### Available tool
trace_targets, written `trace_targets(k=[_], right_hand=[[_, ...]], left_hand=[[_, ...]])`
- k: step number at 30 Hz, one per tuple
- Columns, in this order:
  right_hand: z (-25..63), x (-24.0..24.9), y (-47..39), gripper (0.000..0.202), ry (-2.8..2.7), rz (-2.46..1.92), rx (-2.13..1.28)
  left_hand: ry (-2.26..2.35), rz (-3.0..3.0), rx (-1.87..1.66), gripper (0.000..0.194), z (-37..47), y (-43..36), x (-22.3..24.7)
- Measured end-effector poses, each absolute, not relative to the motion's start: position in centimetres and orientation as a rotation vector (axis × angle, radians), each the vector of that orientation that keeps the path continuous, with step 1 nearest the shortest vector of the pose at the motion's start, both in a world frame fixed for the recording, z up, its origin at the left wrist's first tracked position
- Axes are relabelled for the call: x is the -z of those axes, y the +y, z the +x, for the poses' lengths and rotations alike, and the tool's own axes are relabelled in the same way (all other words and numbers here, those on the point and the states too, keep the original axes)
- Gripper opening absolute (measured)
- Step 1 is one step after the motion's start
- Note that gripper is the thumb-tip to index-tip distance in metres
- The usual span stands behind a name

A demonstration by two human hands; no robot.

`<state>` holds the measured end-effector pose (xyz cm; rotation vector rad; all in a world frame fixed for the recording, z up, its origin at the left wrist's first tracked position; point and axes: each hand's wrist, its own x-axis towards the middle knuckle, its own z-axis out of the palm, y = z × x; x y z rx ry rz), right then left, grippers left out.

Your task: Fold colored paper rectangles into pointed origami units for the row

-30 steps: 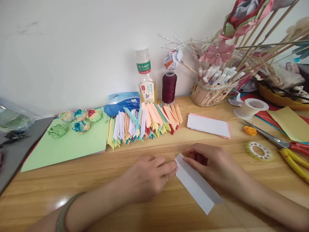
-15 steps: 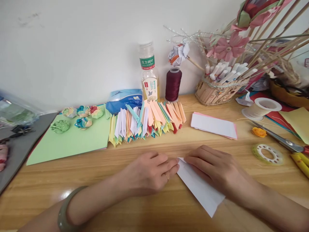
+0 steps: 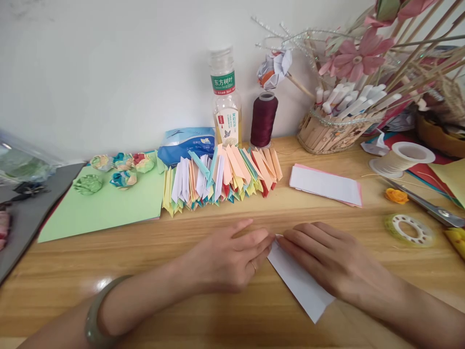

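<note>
A folded piece of white paper [image 3: 298,281] lies slantwise on the wooden table, its loose pointed end toward me. At its far tip the fingers of my left hand [image 3: 228,259] are closed on the edge, the index finger slightly raised. My right hand [image 3: 329,252] presses along the paper's right side, fingers held together, and covers part of it. The fingertips of both hands almost meet at that tip. Behind them lies a row of folded coloured paper pieces [image 3: 218,182]. A stack of white and pink paper strips [image 3: 325,184] rests beyond my right hand.
Green paper sheets [image 3: 109,213] carry several paper flowers at the left. A bottle [image 3: 227,106], a maroon thread spool [image 3: 264,121] and a basket of pens [image 3: 327,131] stand along the wall. To the right are a tape roll [image 3: 392,223], scissors [image 3: 436,209] and a white spool [image 3: 395,167].
The view has shifted slightly. My left fingers have moved closer to the right ones at the paper's tip, and the left index finger has lifted. Less of the paper shows.
</note>
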<state>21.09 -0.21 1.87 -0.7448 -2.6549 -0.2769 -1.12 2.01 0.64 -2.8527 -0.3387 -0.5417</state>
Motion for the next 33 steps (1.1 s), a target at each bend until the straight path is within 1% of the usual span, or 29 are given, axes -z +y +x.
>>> trace_targets(k=[3,13,18,22,26,33], right_hand=[[21.0,-1.8,-0.2,0.045,-2.647,-0.731,0.305],[21.0,-1.6,-0.4,0.047,-2.639,-0.702,0.342],[21.4,-1.5,-0.2,0.047,-2.705,-0.708,0.236],[21.9,-1.3,-0.2,0.04,-2.72,-0.789,0.088],[22.2,-1.2,0.0,0.037,-2.729,-0.825,0.075],[23.1,-2.4,1.1,0.053,-2.786,-0.64,0.063]], left_hand=[[-0.322,-2.844,0.508,0.036,-1.1,2.2,-0.7],[-0.353,-2.871,0.538,0.032,-1.0,2.0,-0.9],[-0.355,-2.892,0.538,0.031,-0.9,2.0,-0.8],[-0.337,-2.904,0.544,0.032,-0.8,2.1,-0.9],[-0.332,-2.908,0.543,0.032,-0.9,2.0,-0.8],[-0.338,-2.919,0.537,0.028,-0.9,2.1,-0.8]])
